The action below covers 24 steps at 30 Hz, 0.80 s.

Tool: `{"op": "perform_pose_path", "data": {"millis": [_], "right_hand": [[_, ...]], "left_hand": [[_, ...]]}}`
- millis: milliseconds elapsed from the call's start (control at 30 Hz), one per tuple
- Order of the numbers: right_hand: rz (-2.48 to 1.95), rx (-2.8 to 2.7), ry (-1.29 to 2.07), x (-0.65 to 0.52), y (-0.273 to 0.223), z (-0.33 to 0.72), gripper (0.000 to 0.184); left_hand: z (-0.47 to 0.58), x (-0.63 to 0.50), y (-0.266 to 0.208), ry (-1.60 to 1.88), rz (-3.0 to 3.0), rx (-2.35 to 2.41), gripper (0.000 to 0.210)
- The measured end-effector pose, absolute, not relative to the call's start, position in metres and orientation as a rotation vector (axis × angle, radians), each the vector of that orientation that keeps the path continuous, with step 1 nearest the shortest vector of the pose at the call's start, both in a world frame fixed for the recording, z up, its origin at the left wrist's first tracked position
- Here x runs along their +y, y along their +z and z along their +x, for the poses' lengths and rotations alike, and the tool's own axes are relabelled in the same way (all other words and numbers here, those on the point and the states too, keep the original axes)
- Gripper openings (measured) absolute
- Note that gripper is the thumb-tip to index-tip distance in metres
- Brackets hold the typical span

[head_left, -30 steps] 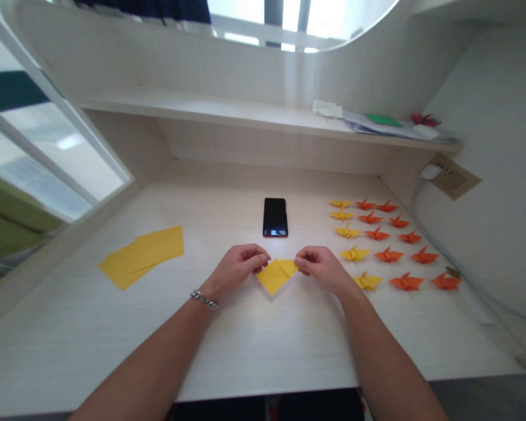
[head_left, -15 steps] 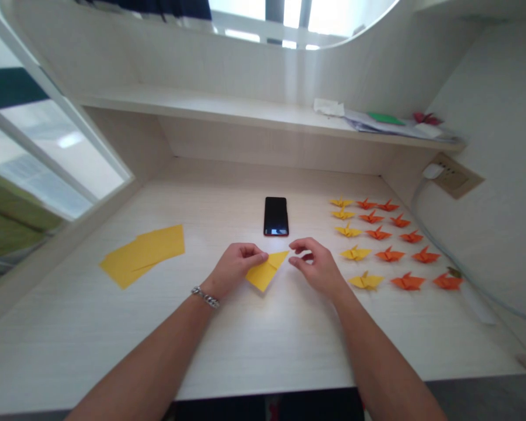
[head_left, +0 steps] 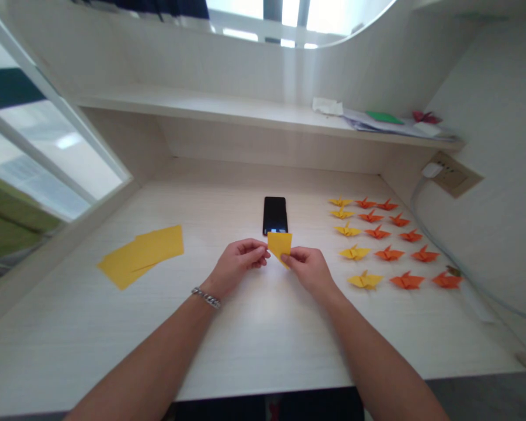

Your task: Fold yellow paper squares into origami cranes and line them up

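Observation:
My right hand [head_left: 309,266] pinches a folded piece of yellow origami paper [head_left: 280,243] between thumb and fingers at its lower right side. The paper is raised a little, with a straight top edge and a slanting lower left edge. At its left edge is my left hand [head_left: 241,260], fingers loosely curled and slightly apart. Whether the left fingertips touch the paper I cannot tell. Just behind the paper lies a black phone [head_left: 274,213], its near end partly covered.
Flat yellow sheets [head_left: 158,245] overlap on the desk at left. Rows of folded yellow cranes [head_left: 355,252] and orange cranes [head_left: 389,253] stand at right. A cable [head_left: 451,248] runs along the right wall from a socket [head_left: 453,174]. Papers [head_left: 359,123] lie on the shelf above.
The yellow paper has passed from my left hand to my right and been turned, so its straight edge is now on top. My left fingers have let go.

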State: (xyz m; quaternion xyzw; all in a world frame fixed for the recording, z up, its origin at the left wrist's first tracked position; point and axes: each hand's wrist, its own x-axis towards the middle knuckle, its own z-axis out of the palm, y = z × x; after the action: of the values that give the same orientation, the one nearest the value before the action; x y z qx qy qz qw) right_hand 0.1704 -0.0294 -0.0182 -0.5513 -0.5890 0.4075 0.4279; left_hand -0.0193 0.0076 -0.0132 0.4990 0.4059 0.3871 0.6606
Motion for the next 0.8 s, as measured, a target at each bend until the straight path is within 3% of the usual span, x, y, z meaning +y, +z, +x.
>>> {"op": "perform_pose_path", "data": {"millis": [100,200,500,633,800], "right_hand": [[-1.386,-1.300,1.256,-0.027,-0.024,0.167,0.025],[-1.349,-1.238,1.362,-0.027,-0.026,0.164,0.027],[-1.344,-1.208,1.407,-0.027,-0.022,0.168,0.025],[-1.284,-1.196,1.385,-0.026,-0.016,0.174,0.033],[-1.301,-1.217,1.434,-0.027,-0.014,0.178,0.023]], "left_hand": [[-0.017,0.006,-0.012,0.867,1.238,0.922,0.037],[-0.015,0.006,-0.011,0.846,1.339,0.969,0.029],[-0.017,0.006,-0.016,0.852,1.401,0.975,0.026],[-0.018,0.004,-0.012,0.736,1.461,0.957,0.022],[-0.018,0.004,-0.009,0.728,1.443,0.989,0.022]]}}
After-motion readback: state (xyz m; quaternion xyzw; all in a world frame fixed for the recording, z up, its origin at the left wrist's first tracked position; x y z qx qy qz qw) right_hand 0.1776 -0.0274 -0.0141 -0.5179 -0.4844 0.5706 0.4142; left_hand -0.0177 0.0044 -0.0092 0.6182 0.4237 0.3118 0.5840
